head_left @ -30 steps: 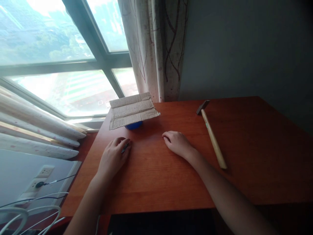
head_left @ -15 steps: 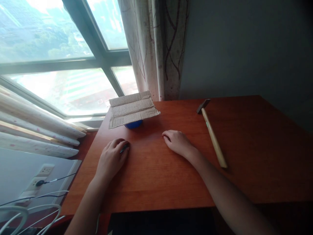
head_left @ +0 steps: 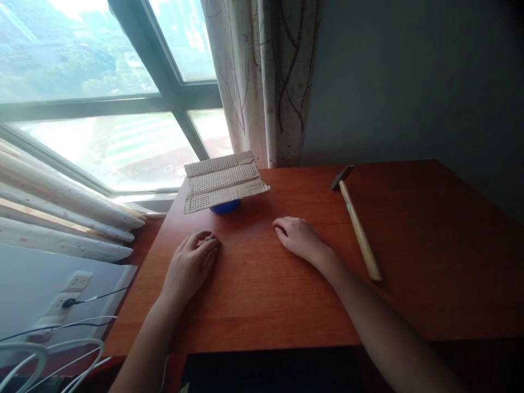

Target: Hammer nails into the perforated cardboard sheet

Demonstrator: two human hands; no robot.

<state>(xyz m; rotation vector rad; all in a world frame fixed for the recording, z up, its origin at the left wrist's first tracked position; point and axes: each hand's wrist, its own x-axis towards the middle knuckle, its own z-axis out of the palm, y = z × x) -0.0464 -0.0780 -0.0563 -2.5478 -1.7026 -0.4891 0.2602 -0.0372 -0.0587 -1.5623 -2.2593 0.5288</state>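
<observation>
My left hand (head_left: 189, 261) rests on the left part of the table with its fingers curled around several thin, dark metal nails (head_left: 211, 243). Only the nails' ends stick out between thumb and fingers; the rest is hidden in the palm. Across from it, my right hand (head_left: 298, 236) lies on its side on the wood, fingers loosely curled in, with nothing showing in it. Beyond the left hand, a folded, hole-punched cardboard sheet (head_left: 225, 181) sits tilted on top of a blue container (head_left: 226, 207). To the right of my right hand lies a hammer (head_left: 359, 232) with a wooden handle.
The reddish-brown wooden table (head_left: 254, 305) spans the view. A window (head_left: 102, 109) and curtains (head_left: 262, 82) stand behind and to the left. Down at the left are a wall socket (head_left: 61, 303) with a plug and loose white cables (head_left: 49, 349).
The nails have shifted in my left hand's fingers and point differently, near the thumb tip. My right hand, the hammer and the cardboard stay in place; the view has shifted slightly.
</observation>
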